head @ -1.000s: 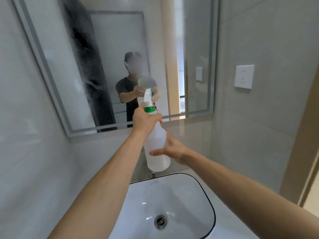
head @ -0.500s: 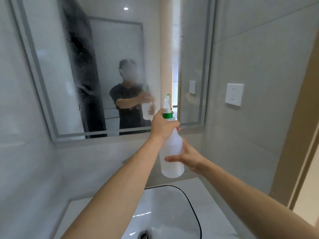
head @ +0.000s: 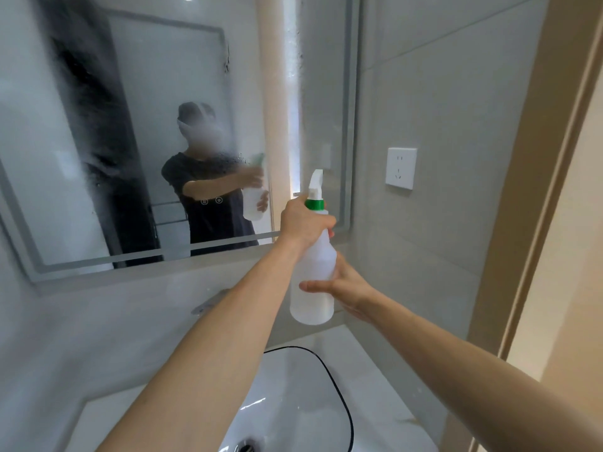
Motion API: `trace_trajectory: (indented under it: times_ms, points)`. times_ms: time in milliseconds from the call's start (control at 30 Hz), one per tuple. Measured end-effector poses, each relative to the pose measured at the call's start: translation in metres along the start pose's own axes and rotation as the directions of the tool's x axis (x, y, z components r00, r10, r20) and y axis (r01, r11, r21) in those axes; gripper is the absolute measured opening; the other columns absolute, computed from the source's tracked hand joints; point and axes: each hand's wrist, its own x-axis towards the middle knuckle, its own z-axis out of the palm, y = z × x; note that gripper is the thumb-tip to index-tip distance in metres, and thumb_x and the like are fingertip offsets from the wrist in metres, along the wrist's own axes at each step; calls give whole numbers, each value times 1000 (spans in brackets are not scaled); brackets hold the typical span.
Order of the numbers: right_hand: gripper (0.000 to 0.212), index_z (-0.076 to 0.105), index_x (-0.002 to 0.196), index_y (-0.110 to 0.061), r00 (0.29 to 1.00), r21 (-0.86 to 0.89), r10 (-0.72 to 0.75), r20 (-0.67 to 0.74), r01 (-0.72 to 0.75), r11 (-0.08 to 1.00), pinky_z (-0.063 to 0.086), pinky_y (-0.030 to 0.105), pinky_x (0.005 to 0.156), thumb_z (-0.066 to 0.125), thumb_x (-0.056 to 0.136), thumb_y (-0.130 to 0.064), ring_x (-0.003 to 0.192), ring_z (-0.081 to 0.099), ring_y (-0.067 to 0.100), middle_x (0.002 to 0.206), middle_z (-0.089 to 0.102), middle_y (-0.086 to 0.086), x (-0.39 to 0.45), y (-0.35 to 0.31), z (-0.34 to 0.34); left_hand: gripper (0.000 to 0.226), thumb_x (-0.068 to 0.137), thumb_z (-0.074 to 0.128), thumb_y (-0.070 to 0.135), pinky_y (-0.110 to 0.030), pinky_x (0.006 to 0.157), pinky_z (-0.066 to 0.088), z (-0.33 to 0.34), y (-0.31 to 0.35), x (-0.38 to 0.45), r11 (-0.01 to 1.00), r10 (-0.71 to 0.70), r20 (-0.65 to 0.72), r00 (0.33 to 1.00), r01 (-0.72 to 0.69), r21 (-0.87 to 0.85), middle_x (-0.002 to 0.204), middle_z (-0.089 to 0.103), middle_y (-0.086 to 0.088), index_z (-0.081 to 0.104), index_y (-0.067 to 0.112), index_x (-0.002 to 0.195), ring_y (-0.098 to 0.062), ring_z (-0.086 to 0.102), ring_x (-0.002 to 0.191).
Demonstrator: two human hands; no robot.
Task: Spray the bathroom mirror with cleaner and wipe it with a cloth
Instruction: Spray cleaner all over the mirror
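The wall mirror (head: 156, 93) fills the upper left, its glass fogged with droplets and streaks. In front of its lower right corner I hold up a translucent white spray bottle (head: 315, 282) with a green collar and white nozzle, pointed at the glass. My left hand (head: 303, 223) grips the bottle's neck at the trigger. My right hand (head: 342, 287) cups the bottle's lower body from the right, thumb across its front. No cloth is in view.
A white basin (head: 293, 402) with a dark rim and a drain lies below my arms, a chrome faucet (head: 208, 305) behind it. A white wall socket (head: 400, 168) is on the tiled right wall. A beige door frame (head: 535, 190) runs down the right side.
Both hands and the bottle have moved right along the mirror, from its lower middle to its lower right corner. More mist and droplets show on the glass. The grips are unchanged.
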Motion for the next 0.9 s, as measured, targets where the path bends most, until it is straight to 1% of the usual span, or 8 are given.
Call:
trace_trajectory:
  times_ms: [133,233,333,500,567,667,767,900]
  points:
    - [101,45,139,-22,999,-6,41,-23,-42,999,49,53,105,95,51,-29,118,64,26,127,66,7,4,6,-6,46,50,68,2,-52,69,59,7,-5,5,998,-22,31,999,24,-50,62,61,-1,61,-2,96,-28,65,54]
    - [101,44,138,-25,997,-34,71,-7,-71,997,49,54,105,96,51,-32,118,63,26,127,65,6,6,12,-7,42,59,68,-7,-45,66,59,5,-8,1,996,-53,37,998,55,-72,71,58,-6,60,-7,100,-22,63,48]
    - [107,44,138,-26,993,-50,113,29,-112,992,49,55,104,98,47,-36,119,62,29,128,64,7,8,17,-2,39,66,67,-10,-48,68,60,0,-18,-2,993,-82,27,996,84,-79,78,58,-13,60,-7,103,-20,64,50]
    - [107,42,139,-24,986,-53,154,70,-150,987,48,55,105,96,47,-31,119,61,29,129,63,8,8,23,11,43,61,70,-9,-47,70,60,-12,-36,-7,991,-113,-44,993,109,-76,75,59,-6,61,-5,103,-13,62,54]
    - [106,41,140,-23,982,-40,169,78,-167,985,49,56,104,94,48,-29,119,62,29,129,63,9,7,26,16,42,57,72,-7,-45,70,59,-16,-42,-10,993,-111,-76,991,108,-48,74,59,-3,62,-3,98,-21,60,64]
    - [105,40,140,-24,978,-40,186,92,-183,982,49,56,102,93,49,-29,119,62,29,129,64,7,4,32,26,45,44,72,8,-55,69,60,-22,-54,-11,994,-109,-106,988,104,-44,73,63,-3,64,7,88,-29,63,69]
    - [104,39,139,-25,978,-34,189,94,-186,982,49,57,103,92,49,-28,120,61,28,129,62,6,3,36,37,42,36,70,18,-57,68,59,-29,-65,-13,994,-105,-143,984,101,-35,71,66,0,63,18,77,-39,69,74]
    - [103,39,137,-28,973,-37,199,120,-196,980,49,58,101,92,49,-29,119,61,29,128,62,6,2,36,53,36,40,69,11,-59,67,58,-44,-66,-23,995,-97,-158,983,96,-14,70,64,-7,60,18,74,-46,68,79]
